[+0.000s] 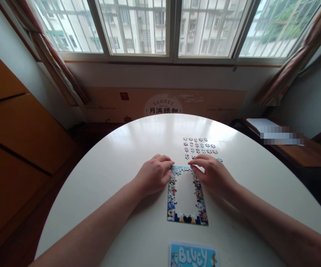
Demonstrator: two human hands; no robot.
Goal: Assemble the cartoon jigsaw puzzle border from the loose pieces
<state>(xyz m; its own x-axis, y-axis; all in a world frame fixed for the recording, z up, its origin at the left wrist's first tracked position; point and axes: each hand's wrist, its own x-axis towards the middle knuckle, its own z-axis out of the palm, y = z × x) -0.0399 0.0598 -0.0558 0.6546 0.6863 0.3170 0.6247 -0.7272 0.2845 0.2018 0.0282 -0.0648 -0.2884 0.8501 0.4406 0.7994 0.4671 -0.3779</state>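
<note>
A jigsaw puzzle border point(172, 200) lies joined as a tall rectangle on the table, with bare white tabletop inside it. My left hand point(156, 174) is at its far left corner, fingers curled and thumb against the edge. At the far right corner, my right hand point(212, 172) has its thumb and index finger brought together on the border's top edge. Both hands partly cover those corners. Just beyond the right hand, loose jigsaw pieces point(196, 145) lie spread out in rough rows, a few of them hidden by the fingers.
The round white table point(93, 200) carries a blue "Bluey" box or card point(193, 256) at its near edge, cut off by the frame. To the right stands a wooden bench point(307, 154) with white paper on it. A window with curtains is beyond.
</note>
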